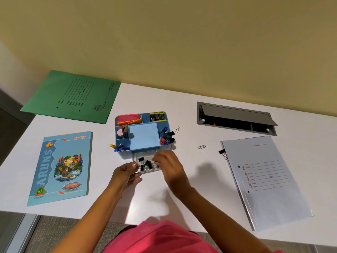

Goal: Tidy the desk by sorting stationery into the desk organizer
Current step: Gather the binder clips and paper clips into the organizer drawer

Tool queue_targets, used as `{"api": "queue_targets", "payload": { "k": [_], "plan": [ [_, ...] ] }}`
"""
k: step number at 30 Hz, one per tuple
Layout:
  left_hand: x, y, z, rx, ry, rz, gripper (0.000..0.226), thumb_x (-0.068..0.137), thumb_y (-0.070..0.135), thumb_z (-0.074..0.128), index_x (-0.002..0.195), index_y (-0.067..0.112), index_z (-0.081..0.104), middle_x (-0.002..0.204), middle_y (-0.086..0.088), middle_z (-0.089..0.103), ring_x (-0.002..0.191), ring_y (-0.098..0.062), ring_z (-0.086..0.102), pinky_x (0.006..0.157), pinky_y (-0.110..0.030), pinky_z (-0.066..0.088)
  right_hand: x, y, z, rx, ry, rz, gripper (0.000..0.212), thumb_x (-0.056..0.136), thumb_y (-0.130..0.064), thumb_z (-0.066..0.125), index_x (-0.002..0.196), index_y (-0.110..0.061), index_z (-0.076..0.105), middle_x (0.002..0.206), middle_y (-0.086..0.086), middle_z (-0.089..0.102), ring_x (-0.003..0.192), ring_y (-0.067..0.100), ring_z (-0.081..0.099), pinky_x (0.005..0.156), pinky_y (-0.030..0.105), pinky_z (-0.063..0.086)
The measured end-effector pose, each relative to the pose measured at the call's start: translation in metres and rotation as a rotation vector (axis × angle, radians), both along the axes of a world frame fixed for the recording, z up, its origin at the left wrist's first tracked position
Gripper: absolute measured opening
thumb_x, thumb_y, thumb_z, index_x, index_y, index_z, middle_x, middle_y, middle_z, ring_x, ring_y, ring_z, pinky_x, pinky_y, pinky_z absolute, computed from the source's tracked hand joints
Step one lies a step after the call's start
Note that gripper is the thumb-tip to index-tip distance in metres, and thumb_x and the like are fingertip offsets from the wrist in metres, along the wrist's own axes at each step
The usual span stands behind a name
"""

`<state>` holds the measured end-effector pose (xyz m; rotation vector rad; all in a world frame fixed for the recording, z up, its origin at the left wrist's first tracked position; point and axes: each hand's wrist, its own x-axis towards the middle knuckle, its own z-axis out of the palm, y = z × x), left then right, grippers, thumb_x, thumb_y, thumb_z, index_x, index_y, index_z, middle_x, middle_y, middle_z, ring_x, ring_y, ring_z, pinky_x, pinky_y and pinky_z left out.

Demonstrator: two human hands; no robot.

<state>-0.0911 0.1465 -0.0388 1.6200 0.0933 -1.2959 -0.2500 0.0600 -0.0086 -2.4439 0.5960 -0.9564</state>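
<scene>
While pinching the drawer (144, 156) rim at lower centre with left hand (125, 173), grip of right hand (168, 166) unreadable, risks overpulling it from desk organizer (125, 154) and spilling binder clips (147, 164).

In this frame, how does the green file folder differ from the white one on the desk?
The green file folder carries dark print, the white file folder red print. The green one lies far left on the desk, the white one near right. A black binder clip sits at the white folder's edge, none at the green one's. Both lie flat, closed.
</scene>
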Motion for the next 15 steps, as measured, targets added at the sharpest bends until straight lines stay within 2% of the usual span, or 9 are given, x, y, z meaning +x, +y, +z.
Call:
{"api": "queue_targets", "payload": {
  "k": [2, 4, 8, 13, 15],
  "plan": [
    [-0.001, 0.0, 0.001, 0.006, -0.002, 0.003, 0.028, 0.092, 0.015, 0.058, 0.112, -0.005, 0.06, 0.111, -0.022, 0.064, 0.104, -0.04, 0.063, 0.089, -0.053, 0.052, 0.007, 0.008, -0.006, 0.119, 0.052, 0.029, 0.04, 0.105, -0.021, 0.033, 0.104, 0.004, 0.064, 0.105, 0.014, 0.061, 0.101, 0.02, 0.055, 0.092, 0.024, 0.047],
    [0.0, 0.0, 0.001, 0.01, -0.002, 0.004, 0.029, 0.092, 0.015, 0.058, 0.112, -0.005, 0.06, 0.112, -0.022, 0.064, 0.103, -0.039, 0.063, 0.089, -0.053, 0.052, 0.01, 0.009, -0.016, 0.206, 0.148, 0.045, 0.038, 0.104, -0.021, 0.032, 0.109, 0.001, 0.062, 0.111, 0.01, 0.059, 0.105, 0.017, 0.055, 0.095, 0.023, 0.046],
    [0.0, 0.0, 0.001, 0.011, -0.005, -0.001, 0.03, 0.092, 0.015, 0.059, 0.114, -0.005, 0.06, 0.113, -0.023, 0.064, 0.103, -0.039, 0.063, 0.089, -0.052, 0.052, 0.015, 0.007, -0.025, 0.424, 0.252, 0.002, 0.026, 0.101, -0.015, 0.038, 0.115, -0.012, 0.06, 0.108, -0.024, 0.053, 0.106, 0.002, 0.054, 0.097, 0.027, 0.046],
    [0.0, 0.001, 0.001, 0.012, -0.011, -0.004, 0.032, 0.092, 0.017, 0.058, 0.116, -0.005, 0.059, 0.111, -0.02, 0.065, 0.103, -0.038, 0.063, 0.087, -0.05, 0.053, 0.006, 0.003, -0.024, 0.493, 0.208, -0.053, 0.025, 0.101, -0.028, 0.039, 0.115, -0.024, 0.059, 0.104, -0.036, 0.053, 0.106, -0.005, 0.054, 0.095, 0.018, 0.044],
    [0.0, 0.001, 0.001, 0.009, -0.011, -0.013, 0.031, 0.093, 0.017, 0.057, 0.115, -0.004, 0.059, 0.109, -0.019, 0.065, 0.101, -0.037, 0.064, 0.083, -0.047, 0.055, -0.002, -0.006, -0.024, 0.505, 0.125, -0.137, 0.02, 0.101, -0.021, 0.042, 0.109, -0.025, 0.06, 0.104, -0.039, 0.051, 0.105, -0.007, 0.052, 0.093, 0.013, 0.041]
  ]
}}
